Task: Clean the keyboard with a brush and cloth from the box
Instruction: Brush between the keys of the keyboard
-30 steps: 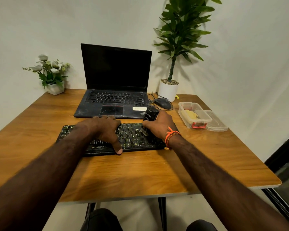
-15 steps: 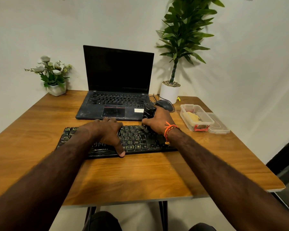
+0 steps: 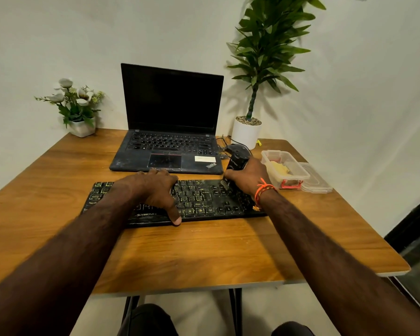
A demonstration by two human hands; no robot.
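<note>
Black plastic fills the right hand [image 3: 249,177]: its fingers are curled round the body of a brush [image 3: 235,164], whose working end meets the far right rows of the keyboard [image 3: 204,202]. The left hand [image 3: 155,190] lies flat across the middle keys, fingers fairly straight, thumb on the near edge, holding nothing but pinning the keyboard down.

Compared with the views 1.0 s and 0.5 s ago, the right hand and brush have shifted only slightly along the right-hand keys; the left hand has not moved. Judgement: brushing is under way and confined so far to the right section, with the middle and left keys still to be reached.

Right of the keyboard, the clear box [image 3: 286,166] stands open on the table [image 3: 204,251], its lid [image 3: 317,181] beside it. Something yellow lies inside, probably the cloth, so the wiping step appears not yet begun. Behind sit a laptop [image 3: 170,132] and mouse [image 3: 237,150].
</note>
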